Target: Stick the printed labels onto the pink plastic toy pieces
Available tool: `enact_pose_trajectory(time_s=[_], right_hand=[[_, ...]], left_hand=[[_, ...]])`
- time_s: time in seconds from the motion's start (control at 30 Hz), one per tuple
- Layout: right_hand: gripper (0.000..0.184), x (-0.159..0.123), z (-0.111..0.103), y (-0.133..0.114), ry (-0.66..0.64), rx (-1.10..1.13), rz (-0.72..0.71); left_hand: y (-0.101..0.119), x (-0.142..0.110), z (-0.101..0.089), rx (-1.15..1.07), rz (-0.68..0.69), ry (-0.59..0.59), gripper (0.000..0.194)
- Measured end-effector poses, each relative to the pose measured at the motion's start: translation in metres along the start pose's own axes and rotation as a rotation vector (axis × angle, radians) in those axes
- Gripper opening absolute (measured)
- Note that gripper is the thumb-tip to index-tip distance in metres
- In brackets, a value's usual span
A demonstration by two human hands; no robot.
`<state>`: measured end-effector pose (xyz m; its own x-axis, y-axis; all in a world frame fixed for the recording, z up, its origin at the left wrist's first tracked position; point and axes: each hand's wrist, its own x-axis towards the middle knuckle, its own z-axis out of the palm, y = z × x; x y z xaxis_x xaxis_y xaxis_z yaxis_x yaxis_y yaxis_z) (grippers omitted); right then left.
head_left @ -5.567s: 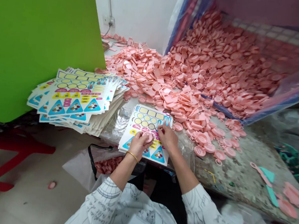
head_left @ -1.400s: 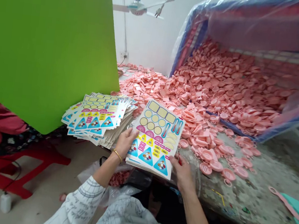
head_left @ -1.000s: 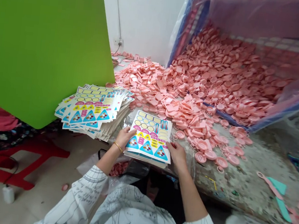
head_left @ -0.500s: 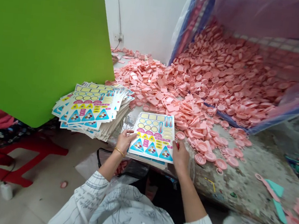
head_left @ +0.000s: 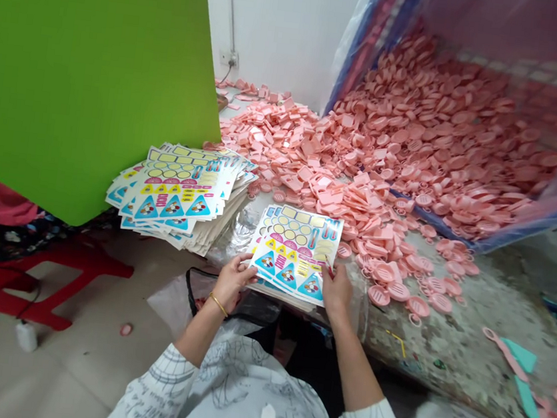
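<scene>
Live at the counter (head_left: 448, 352): small fanned bundle of sticker sheets (head_left: 294, 254) tilted up near the edge, just in front of the body. L hand (head_left: 232, 283) on the lower-left side, fingers (head_left: 242, 266) curled round it; R hand (head_left: 336, 295) at the right edge, fingers (head_left: 332, 275) pinching, prob. to stop slipping. Big sheet stack (head_left: 180, 188) just beside, pink plastic pieces (head_left: 360, 201) heaped behind.
</scene>
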<state>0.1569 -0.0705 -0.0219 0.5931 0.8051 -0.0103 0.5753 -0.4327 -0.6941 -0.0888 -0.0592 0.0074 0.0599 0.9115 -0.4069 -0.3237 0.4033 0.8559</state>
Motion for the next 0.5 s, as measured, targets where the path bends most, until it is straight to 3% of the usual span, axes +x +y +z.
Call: enact_pose_trajectory(time_s=[0.17,0.37,0.5], right_hand=[[0.037,0.002,-0.013,-0.005,0.027,0.02,-0.046],[0.042,0.016,-0.044,0.003,0.343,0.245,-0.04],[0.043,0.006,-0.053,0.003,0.23,0.448,0.015]], left_hand=[[-0.005,-0.001,-0.008,0.09,0.068,0.084,0.058],[-0.002,-0.002,-0.026,0.446,0.229,0.179,0.037],[0.015,-0.01,-0.023,0.714,0.533,0.335,0.033]])
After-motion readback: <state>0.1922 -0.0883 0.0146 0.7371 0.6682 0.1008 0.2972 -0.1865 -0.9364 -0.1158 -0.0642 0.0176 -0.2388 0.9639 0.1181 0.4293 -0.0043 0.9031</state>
